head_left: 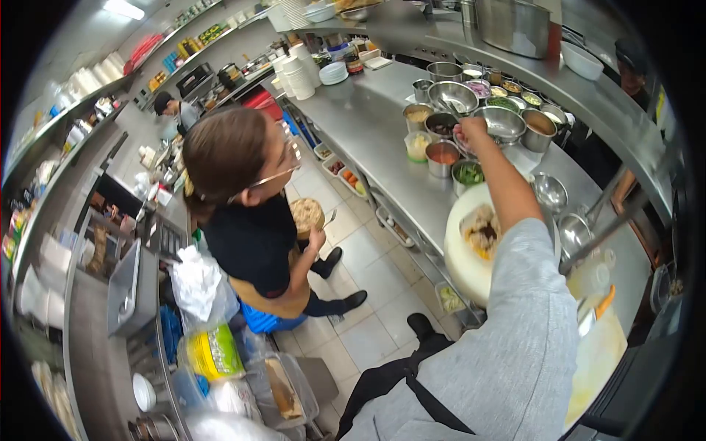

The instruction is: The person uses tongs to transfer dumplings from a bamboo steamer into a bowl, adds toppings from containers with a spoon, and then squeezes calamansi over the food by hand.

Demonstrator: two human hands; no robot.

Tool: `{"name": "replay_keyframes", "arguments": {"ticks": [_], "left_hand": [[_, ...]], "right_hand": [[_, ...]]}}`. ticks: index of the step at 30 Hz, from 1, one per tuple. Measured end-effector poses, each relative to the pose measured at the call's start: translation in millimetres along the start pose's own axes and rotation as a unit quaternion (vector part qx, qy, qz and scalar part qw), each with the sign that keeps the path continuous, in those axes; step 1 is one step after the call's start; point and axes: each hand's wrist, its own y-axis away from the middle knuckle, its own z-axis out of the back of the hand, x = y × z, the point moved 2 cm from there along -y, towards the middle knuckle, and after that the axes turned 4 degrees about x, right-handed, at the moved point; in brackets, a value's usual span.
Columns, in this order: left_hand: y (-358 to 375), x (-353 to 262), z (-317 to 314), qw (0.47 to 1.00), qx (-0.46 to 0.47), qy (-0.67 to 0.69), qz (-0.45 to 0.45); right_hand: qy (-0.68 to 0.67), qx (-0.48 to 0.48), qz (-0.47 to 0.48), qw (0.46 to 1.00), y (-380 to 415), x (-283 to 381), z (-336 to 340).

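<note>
My right hand, at the end of a grey sleeve, reaches over a group of steel containers on the counter. Its fingers are closed; whatever they grip is too small to make out. Beside it are a container of dark contents, one of red sauce and one of green leaves. A shiny spoon-like handle rests by a steel bowl, close to the fingers. Below my forearm is a wide-rimmed white bowl with pale and yellow food in it, partly covered by my arm. My left hand is not in view.
A person in black stands left in the aisle holding a round container of food. Another person works farther back. A steel shelf overhangs the counter. Bags and bins line the lower left.
</note>
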Motion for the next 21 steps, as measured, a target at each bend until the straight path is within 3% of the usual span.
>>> {"name": "replay_keyframes", "arguments": {"ticks": [2, 7, 10, 11, 12, 14, 15, 16, 18, 21], "left_hand": [[-2.7, 10.0, -47.8, 1.000, -0.004, -0.003, -0.008], [-7.2, 27.4, -128.1, 0.999, -0.023, -0.008, -0.026], [-11.5, 31.2, -154.7, 0.999, -0.037, -0.007, -0.038], [-14.2, 31.5, -160.4, 0.998, -0.039, -0.006, -0.041], [-15.7, 33.2, -166.0, 0.998, -0.044, -0.004, -0.047], [-17.9, 35.9, -176.2, 0.997, -0.056, 0.000, -0.056], [-18.5, 36.9, -176.9, 0.996, -0.061, 0.001, -0.059], [-19.5, 37.8, -178.1, 0.996, -0.069, 0.008, -0.061], [-23.1, 35.9, -177.2, 0.994, -0.082, 0.006, -0.072], [-27.4, 32.2, -171.3, 0.992, -0.097, -0.001, -0.087]], "right_hand": [[-0.087, -0.035, 0.004, 0.996, -53.0, -12.0, -21.5], [-0.022, -0.074, -0.022, 0.997, -169.8, -41.0, -59.0], [0.253, -0.115, 0.198, 0.940, -316.8, -119.8, -69.9], [0.232, -0.140, 0.117, 0.956, -310.5, -109.4, -76.5], [0.229, -0.137, 0.118, 0.957, -302.6, -92.9, -81.3], [0.354, -0.189, 0.074, 0.913, -294.4, -64.3, -91.8], [0.339, -0.167, 0.062, 0.924, -313.9, -59.9, -95.6], [0.407, -0.147, 0.130, 0.892, -333.3, -52.1, -103.2], [0.351, -0.128, 0.139, 0.917, -336.0, -39.0, -113.9], [0.474, -0.137, 0.182, 0.850, -340.4, -35.1, -105.3]]}}
